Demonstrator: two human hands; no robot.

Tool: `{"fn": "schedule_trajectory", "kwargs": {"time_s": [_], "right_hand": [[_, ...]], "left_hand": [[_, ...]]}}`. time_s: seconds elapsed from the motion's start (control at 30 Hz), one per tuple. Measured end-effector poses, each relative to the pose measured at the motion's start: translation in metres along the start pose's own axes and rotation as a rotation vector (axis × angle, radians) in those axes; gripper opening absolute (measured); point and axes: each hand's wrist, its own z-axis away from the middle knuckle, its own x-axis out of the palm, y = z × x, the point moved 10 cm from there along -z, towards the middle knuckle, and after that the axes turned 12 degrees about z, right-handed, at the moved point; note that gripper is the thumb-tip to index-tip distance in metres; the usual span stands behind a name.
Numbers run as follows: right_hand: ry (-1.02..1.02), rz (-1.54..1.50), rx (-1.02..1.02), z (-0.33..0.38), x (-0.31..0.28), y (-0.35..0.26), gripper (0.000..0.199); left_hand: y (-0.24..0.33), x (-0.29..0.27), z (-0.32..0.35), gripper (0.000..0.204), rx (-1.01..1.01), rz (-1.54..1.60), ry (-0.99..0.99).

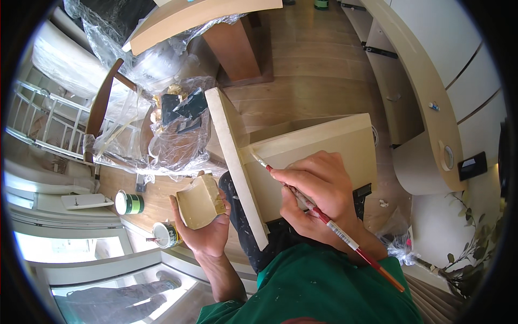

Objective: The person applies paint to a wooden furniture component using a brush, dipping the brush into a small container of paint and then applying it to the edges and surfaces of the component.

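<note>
1. Right hand (pixel 318 197), centre right of the frame: grip closed on a thin red-handled paintbrush (pixel 329 221), held pen-fashion; the bristle tip touches the inner corner of the panel assembly
2. Cream-painted wooden panel assembly (pixel 318 146), centre of the frame: a flat board joined at a right angle to a long upright edge board, resting against the person's dark trousers
3. Left hand (pixel 208 224), lower centre left: grip closed around a small cream-coloured curved dish (pixel 199 202), held just left of the edge board
4. Two small round paint tins with green labels (pixel 129 203), left of the left hand, standing on the wooden floor (pixel 313 65)
5. Chair wrapped in clear plastic sheeting (pixel 172 129), upper left of the frame
6. Green sleeve, bottom edge of the frame
</note>
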Motion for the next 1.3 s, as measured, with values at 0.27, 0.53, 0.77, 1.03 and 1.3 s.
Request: {"fn": "schedule_trajectory", "kwargs": {"time_s": [0.27, 0.53, 0.77, 1.03, 1.3], "right_hand": [[-0.002, -0.008, 0.003, -0.003, -0.002, 0.002, 0.036], [0.033, -0.073, -0.001, 0.002, 0.005, 0.003, 0.039], [0.011, -0.086, -0.006, 0.0, 0.01, 0.001, 0.039], [-0.022, -0.064, -0.01, -0.002, 0.007, -0.003, 0.038], [-0.075, -0.091, -0.061, -0.01, 0.006, -0.007, 0.036]], "left_hand": [[0.002, 0.001, 0.0, 0.07, 0.023, -0.021, 0.015], [0.002, 0.0, -0.001, 0.07, 0.025, -0.036, 0.024], [0.004, -0.001, -0.002, 0.068, 0.031, -0.055, 0.017], [0.003, 0.0, -0.001, 0.066, 0.024, -0.046, 0.015], [0.002, -0.002, -0.002, 0.067, 0.02, -0.043, 0.012]]}}
